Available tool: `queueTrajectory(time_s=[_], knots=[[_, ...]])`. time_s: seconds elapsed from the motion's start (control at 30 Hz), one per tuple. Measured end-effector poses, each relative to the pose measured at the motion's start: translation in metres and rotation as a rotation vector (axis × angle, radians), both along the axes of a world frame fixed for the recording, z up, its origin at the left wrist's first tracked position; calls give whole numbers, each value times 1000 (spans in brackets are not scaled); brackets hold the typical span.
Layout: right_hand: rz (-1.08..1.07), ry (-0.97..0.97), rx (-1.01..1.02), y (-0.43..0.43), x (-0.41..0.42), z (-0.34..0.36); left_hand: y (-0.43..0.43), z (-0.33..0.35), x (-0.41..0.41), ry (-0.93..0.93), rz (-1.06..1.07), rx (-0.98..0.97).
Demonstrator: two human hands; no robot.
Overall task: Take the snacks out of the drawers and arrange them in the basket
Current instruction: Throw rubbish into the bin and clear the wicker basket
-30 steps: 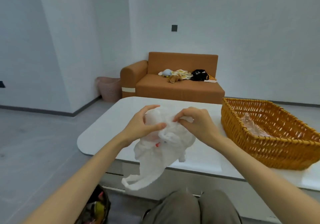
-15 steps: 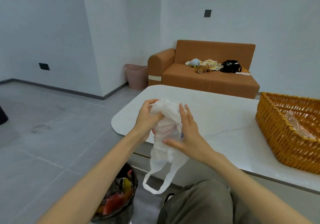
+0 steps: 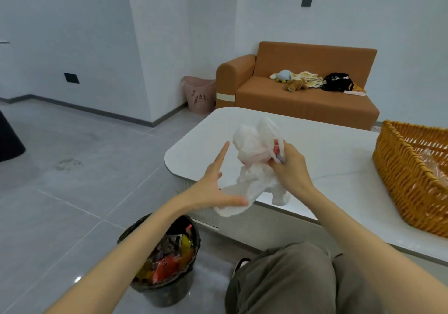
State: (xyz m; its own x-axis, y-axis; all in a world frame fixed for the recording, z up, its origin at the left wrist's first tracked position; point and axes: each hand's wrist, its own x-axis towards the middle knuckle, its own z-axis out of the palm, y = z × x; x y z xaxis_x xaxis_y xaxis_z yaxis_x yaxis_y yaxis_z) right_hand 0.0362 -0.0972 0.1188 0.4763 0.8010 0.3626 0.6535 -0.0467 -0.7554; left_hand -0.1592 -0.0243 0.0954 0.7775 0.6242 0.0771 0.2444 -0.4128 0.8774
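Note:
My right hand [image 3: 289, 168] grips a crumpled white plastic bag [image 3: 252, 165] above the left corner of the white table [image 3: 334, 158]; something red shows through the bag. My left hand [image 3: 213, 187] is spread open beside the bag, its thumb touching the bag's hanging lower end. A woven wicker basket [image 3: 407, 187] stands on the table at the right edge of view, with a clear plastic packet [image 3: 436, 161] inside it.
A black bin [image 3: 164, 260] full of colourful wrappers stands on the floor below my left arm. My knees are under the table's near edge. Behind the table are an orange sofa [image 3: 303, 95] with toys and a pink laundry basket [image 3: 200, 95].
My left hand has let go of the bag and spread open. My right hand has taken the bag in a grip. The view has turned further left, showing more of the bin.

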Motion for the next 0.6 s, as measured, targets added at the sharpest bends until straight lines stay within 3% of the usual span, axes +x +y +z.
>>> queueTrajectory(time_s=[0.1, 0.2, 0.3, 0.43, 0.6], knots=[[29, 115, -7, 6, -7, 6, -10, -11, 9, 24, -12, 231], [78, 129, -72, 8, -18, 8, -11, -5, 18, -17, 76, 344], [117, -14, -156, 6, -21, 8, 0, -2, 16, -88, 147, 387], [191, -245, -335, 8, -26, 2, 15, -13, 6, -52, 122, 537], [280, -267, -396, 13, -32, -2, 18, -23, -4, -30, 239, 617]])
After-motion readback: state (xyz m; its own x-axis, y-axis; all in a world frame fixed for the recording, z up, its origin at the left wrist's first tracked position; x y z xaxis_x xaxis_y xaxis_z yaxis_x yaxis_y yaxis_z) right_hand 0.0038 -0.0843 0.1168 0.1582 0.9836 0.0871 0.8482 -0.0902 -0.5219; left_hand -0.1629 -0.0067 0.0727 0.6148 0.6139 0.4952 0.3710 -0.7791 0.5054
